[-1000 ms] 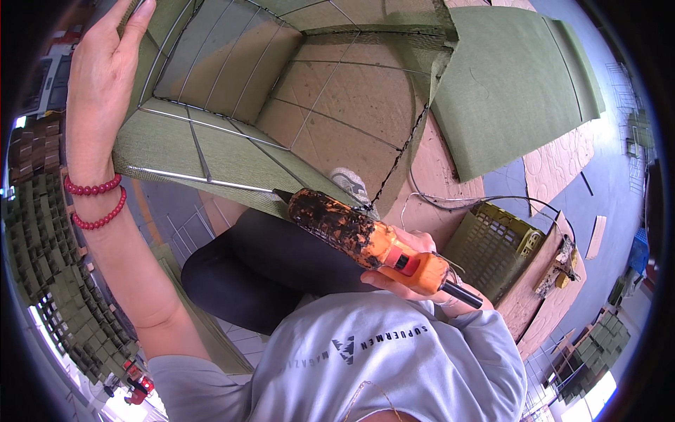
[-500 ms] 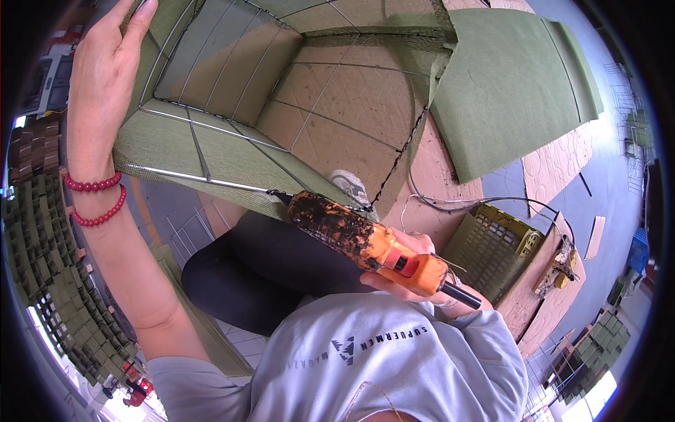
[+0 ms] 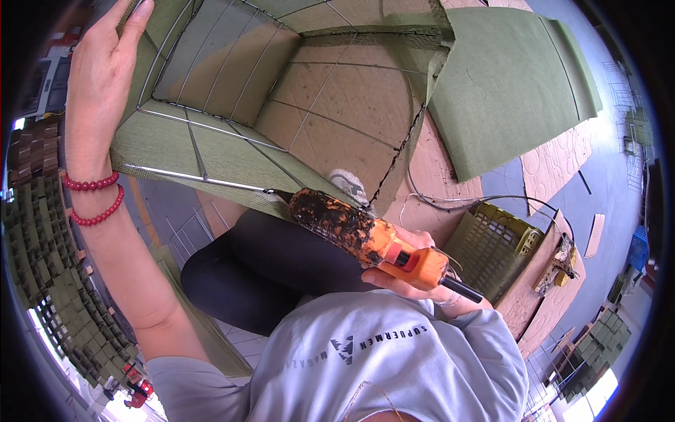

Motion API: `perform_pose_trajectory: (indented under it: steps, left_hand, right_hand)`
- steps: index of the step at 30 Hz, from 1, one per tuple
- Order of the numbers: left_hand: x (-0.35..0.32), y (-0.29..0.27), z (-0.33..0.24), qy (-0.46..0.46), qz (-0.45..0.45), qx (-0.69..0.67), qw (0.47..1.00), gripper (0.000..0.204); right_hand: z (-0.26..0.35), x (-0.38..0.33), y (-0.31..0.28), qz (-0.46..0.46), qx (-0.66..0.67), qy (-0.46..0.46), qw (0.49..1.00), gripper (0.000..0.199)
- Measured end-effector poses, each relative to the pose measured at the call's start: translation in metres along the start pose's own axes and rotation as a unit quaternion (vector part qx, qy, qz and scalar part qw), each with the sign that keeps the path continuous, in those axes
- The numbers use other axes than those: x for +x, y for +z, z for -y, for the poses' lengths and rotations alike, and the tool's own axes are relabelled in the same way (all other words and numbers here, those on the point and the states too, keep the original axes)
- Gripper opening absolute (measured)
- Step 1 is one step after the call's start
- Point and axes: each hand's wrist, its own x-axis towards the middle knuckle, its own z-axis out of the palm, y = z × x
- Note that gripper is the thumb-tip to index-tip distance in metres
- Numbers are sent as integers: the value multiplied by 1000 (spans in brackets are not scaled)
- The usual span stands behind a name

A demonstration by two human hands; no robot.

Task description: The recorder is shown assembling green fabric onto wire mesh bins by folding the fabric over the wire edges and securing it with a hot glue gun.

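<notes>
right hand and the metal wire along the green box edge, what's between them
The orange, black-smeared tool, gripped by the right hand; its dark nozzle is at the near end of the metal wire, in the head view.

black-stained orange tool (image 3: 373,243) slants, tip at a green mesh wire frame (image 3: 225,151).

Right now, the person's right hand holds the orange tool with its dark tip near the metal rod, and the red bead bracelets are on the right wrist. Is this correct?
Not entirely: the head view shows the red bead bracelets on the left wrist. The right hand does hold the orange tool, with its dark tip near the metal rod.
</notes>
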Motion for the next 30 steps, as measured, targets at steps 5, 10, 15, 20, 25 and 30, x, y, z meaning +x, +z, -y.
perform_pose_trajectory:
  steps: [5,10,15,20,25,30]
  left_hand:
    - [4,23,-17,37,-35,-32,998,55]
    - [6,5,-4,10,11,-26,1000,56]
    - [7,7,5,17,3,-23,1000,54]
    - [7,13,3,16,6,-43,999,53]
    - [9,11,20,3,18,-52,998,51]
    - [18,8,65,37,6,2,999,49]
  right_hand:
    - [-14,-12,3,-11,0,-4,1000,48]
    - [-28,-29,2,-25,-3,8,1000,42]
    - [-28,-36,10,-52,106,73,990,39]
    - [-16,-24,8,-12,42,44,998,38]
    - [-22,-49,-5,-10,-47,70,996,49]
    - [-48,-75,-9,-111,236,184,948,39]
